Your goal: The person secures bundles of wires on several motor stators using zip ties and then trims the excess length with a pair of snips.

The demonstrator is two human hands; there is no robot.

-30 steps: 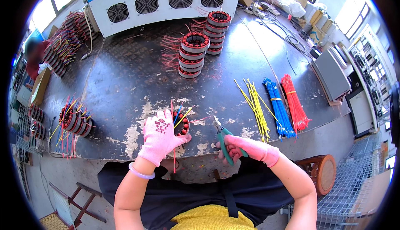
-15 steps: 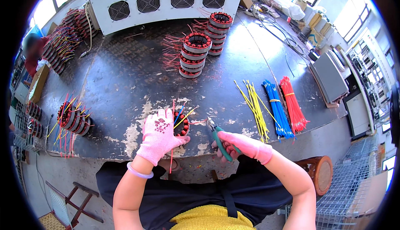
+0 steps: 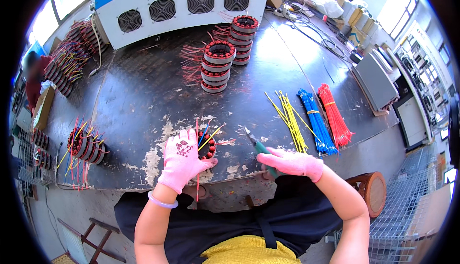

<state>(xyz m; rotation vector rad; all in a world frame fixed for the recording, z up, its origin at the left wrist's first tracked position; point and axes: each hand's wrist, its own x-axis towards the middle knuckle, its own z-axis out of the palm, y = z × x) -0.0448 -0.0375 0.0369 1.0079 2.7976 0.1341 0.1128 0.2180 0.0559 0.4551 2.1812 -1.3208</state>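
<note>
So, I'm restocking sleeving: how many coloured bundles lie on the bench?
3, side by side right of the pliers: yellow bundle, blue bundle, red bundle. None looks hidden.

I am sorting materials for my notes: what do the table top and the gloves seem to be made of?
Table: seemingly dark metal plate, glossy, with raised tread pattern and worn pale patches. Gloves on left hand and right hand: pink knitted fabric, matte, probably cotton or similar.
</note>
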